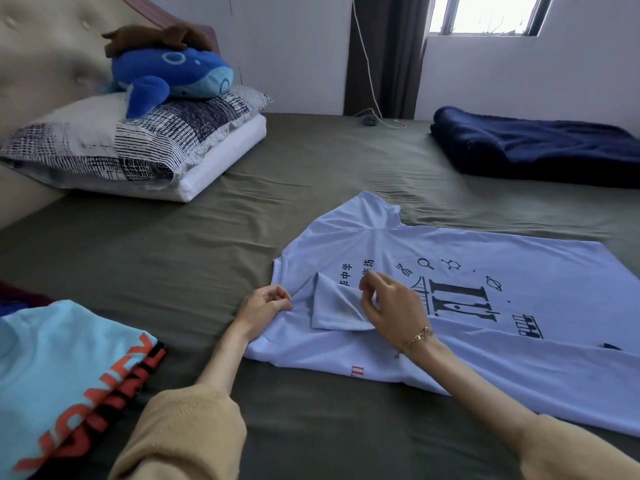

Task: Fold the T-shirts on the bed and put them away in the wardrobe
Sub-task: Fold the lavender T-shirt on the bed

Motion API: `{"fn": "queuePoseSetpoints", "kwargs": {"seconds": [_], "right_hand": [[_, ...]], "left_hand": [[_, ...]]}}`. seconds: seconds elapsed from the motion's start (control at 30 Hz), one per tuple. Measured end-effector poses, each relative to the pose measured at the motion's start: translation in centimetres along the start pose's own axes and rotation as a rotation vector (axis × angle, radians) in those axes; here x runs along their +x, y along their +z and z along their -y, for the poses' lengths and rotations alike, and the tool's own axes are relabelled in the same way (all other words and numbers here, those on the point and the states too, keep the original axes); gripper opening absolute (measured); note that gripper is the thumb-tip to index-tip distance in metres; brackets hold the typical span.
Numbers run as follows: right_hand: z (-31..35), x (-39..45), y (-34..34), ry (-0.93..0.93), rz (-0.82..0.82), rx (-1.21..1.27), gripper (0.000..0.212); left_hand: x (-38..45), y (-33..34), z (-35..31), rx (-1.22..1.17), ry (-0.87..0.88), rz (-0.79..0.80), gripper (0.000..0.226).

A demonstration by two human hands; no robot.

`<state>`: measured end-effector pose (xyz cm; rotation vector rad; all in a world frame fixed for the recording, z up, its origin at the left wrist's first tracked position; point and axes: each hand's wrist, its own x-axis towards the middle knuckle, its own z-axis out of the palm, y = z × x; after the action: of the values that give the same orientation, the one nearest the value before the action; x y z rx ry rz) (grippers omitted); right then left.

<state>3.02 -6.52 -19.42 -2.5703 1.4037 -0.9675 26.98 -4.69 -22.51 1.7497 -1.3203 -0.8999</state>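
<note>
Olive-green sheet (311, 188) covering the bed, wrinkled, running out of frame on all sides; taken as landmark.

White T-shirt (467, 306): flat on the sheet, right of centre, printed side up. Black graphics and characters partly legible; lower hem cut off at the right edge. One sleeve (334, 306) folded inward over the chest, covering part of the print.

Light-blue T-shirt (52, 368): near-left corner of the sheet, orange lettering, cropped by the frame; a black garment (138, 386) lies under its edge, mostly hidden.

Navy blanket (540, 147): folded, far-right of the sheet, its end cut off.

Patterned pillow (114, 140): far-left of the sheet, stacked on a white pillow (225, 157) that shows only at its edge.

Blue whale plush (173, 77): atop the patterned pillow; a brown plush (152, 38) lies on it, shape unclear.

Left hand (266, 304): at the white T-shirt's collar edge, fingers curled, pinching the fabric.

Right hand (388, 303): over the folded sleeve, thumb and fingers pinching its edge; fingertips partly hidden by cloth. Gold bracelet (417, 337) at the wrist.

White cable (372, 81): hanging by the curtain (384, 53) beyond the sheet's far edge, ending near a small dark object, unidentifiable.
</note>
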Motion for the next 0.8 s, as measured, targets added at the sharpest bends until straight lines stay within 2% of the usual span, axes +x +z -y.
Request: {"fn": "queuePoseSetpoints", "kwargs": {"seconds": [0.07, 0.17, 0.23, 0.3, 0.37, 0.47, 0.57, 0.63, 0.8], "right_hand": [[-0.6, 0.4, -0.9, 0.084, 0.009, -0.113, 0.013], [-1.6, 0.0, -1.3, 0.197, 0.198, -0.214, 0.022], [-1.9, -0.8, -1.3, 0.255, 0.18, -0.164, 0.017], [-2.0, -1.3, -1.4, 0.413, 0.097, -0.023, 0.015], [-2.3, -1.4, -1.4, 0.578, 0.041, 0.034, 0.019], [-2.8, -1.3, -1.2, 0.716, 0.055, 0.041, 0.018], [-3.2, -1.4, -1.1, 0.751, 0.065, 0.101, 0.01], [-3.3, -1.5, -1.1, 0.745, 0.033, 0.133, 0.013], [-3.5, -1.9, -0.4, 0.711, -0.031, 0.113, 0.006]], "left_hand": [[-0.3, 0.1, -0.3, 0.008, -0.005, -0.006, 0.021], [-0.7, 0.2, -1.4, -0.017, -0.073, -0.033, 0.026], [-0.8, 0.2, -2.5, -0.036, -0.15, -0.038, 0.033], [-0.7, 0.4, -3.6, 0.117, -0.199, 0.012, 0.046], [-0.8, 1.2, -4.5, 0.381, -0.217, 0.055, 0.055], [-0.9, 2.8, -4.9, 0.614, -0.202, 0.023, 0.075], [-0.9, 3.0, -4.7, 0.629, -0.206, -0.003, 0.071], [-0.8, 2.8, -4.6, 0.603, -0.221, 0.022, 0.067], [-1.0, 3.0, -4.4, 0.607, -0.227, 0.035, 0.065]]}}
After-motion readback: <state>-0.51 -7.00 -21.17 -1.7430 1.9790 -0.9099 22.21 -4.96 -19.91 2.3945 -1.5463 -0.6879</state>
